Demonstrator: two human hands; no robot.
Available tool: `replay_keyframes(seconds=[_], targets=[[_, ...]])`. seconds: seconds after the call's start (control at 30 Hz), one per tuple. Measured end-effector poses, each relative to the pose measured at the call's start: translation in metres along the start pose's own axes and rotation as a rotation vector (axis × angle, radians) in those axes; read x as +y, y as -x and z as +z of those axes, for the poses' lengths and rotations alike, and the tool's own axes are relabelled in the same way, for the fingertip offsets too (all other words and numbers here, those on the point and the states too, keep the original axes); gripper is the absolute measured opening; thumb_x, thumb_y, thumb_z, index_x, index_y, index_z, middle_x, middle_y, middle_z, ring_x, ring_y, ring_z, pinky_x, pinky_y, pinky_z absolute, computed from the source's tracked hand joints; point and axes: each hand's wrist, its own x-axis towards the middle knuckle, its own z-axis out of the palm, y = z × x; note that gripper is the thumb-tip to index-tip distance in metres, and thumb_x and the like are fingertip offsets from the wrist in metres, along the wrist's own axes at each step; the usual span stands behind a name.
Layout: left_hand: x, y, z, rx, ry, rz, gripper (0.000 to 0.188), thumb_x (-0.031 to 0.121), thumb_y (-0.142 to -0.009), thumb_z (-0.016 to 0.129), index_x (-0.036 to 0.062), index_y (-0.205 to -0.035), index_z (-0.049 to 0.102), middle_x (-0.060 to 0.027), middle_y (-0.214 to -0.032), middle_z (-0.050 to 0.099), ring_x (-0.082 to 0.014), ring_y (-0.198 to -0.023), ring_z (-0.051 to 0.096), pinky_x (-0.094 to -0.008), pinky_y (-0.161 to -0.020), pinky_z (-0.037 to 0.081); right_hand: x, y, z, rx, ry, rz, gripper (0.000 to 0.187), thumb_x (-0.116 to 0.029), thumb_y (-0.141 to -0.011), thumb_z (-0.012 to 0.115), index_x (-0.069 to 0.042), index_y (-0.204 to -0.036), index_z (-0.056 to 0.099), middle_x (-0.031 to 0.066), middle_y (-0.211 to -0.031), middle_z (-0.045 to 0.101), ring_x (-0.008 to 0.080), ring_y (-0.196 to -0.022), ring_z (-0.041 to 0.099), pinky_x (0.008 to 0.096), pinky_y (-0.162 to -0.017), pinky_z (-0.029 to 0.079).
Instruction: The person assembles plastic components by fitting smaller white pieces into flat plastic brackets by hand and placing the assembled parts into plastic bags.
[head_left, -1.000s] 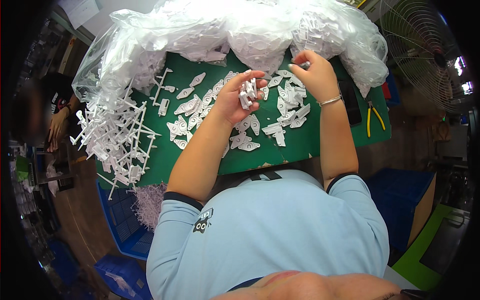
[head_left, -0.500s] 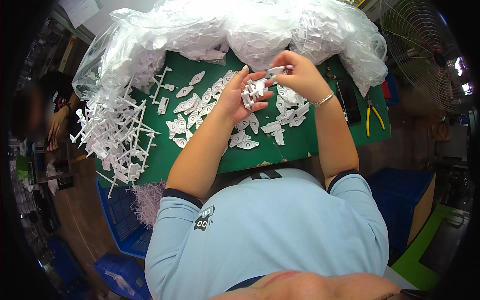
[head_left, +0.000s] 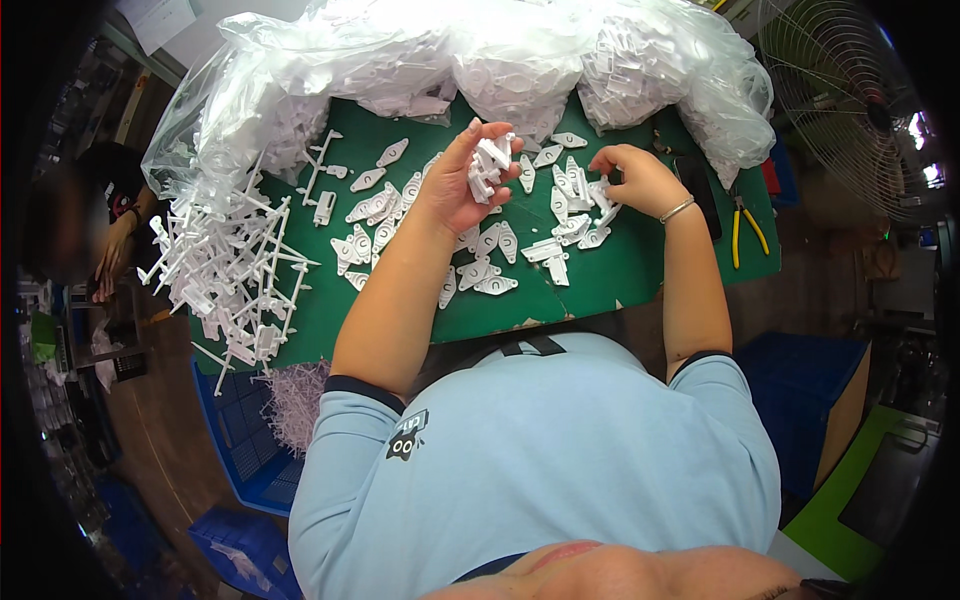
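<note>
At the near left, below the table (head_left: 600, 278), a blue plastic crate (head_left: 222, 425) contains a mass of thin, pinkish-white runners (head_left: 298, 400). The table has a green top, with the covering chipped along its front edge. A tangled heap of white moulded sprues (head_left: 268, 342), rod-like with small blocks attached, overhangs the left edge. Further in, flat white plates (head_left: 508, 243) lie loose and overlapping: smooth, roughly diamond-shaped, each with rounded ends and a U-shaped mark in the middle. Just right of them rest some stepped, block-like white pieces (head_left: 558, 268). Above the plates, the left hand (head_left: 458, 185) is raised, its grip curled around a cluster of small white parts (head_left: 488, 170), angular and apparently rigid plastic; the number held cannot be determined. The left forearm obscures some plates. The right hand (head_left: 632, 180) is at the right-hand pile of plates, fingertips down; whether its grip holds a piece cannot be told. To its right lie a dark flat object (head_left: 706, 205), partly hidden, and yellow-handled pliers (head_left: 748, 232). Bulging clear plastic bags (head_left: 515, 85) of white parts block the table's far side. Beyond, at far right, stands a wire-guarded fan (head_left: 835, 110).
</note>
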Motion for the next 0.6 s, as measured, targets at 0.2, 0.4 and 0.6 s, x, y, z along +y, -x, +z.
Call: replay_keyframes(seconds=[0.2,0.4,0.6], targets=[[-0.001,-0.001,0.000,0.140,-0.132,-0.005,0.031,0.032,-0.091,0.065,0.0100,-0.113,0.061,-0.0077,-0.100,0.062,-0.0184,-0.079,0.063,-0.0268,-0.047,0.053,-0.004,-0.003,-0.007,-0.138,-0.024,0.215,0.024,-0.008,-0.069,0.068,-0.002,-0.092,0.065,0.0062,-0.080,0.060,0.0181,-0.072,0.056,0.0307,-0.066,0.047],[-0.005,0.001,0.010,0.220,-0.179,-0.023,0.043,0.032,-0.090,0.066,0.0098,-0.126,0.057,-0.0075,-0.100,0.063,-0.0171,-0.074,0.062,-0.0265,-0.047,0.051,-0.014,-0.002,-0.014,0.032,-0.243,0.245,0.022,-0.011,-0.071,0.070,-0.002,-0.089,0.064,0.0032,-0.077,0.060,0.0126,-0.070,0.056,0.0277,-0.066,0.047],[-0.016,0.000,0.003,-0.106,-0.133,-0.112,0.058,0.036,-0.092,0.059,0.0107,-0.141,0.044,-0.0088,-0.108,0.061,-0.0181,-0.079,0.062,-0.0265,-0.049,0.052,-0.080,-0.037,-0.008,0.012,-0.680,-0.026,0.022,-0.013,-0.078,0.075,-0.001,-0.093,0.065,0.0015,-0.085,0.064,0.0062,-0.076,0.056,0.0231,-0.065,0.046]])
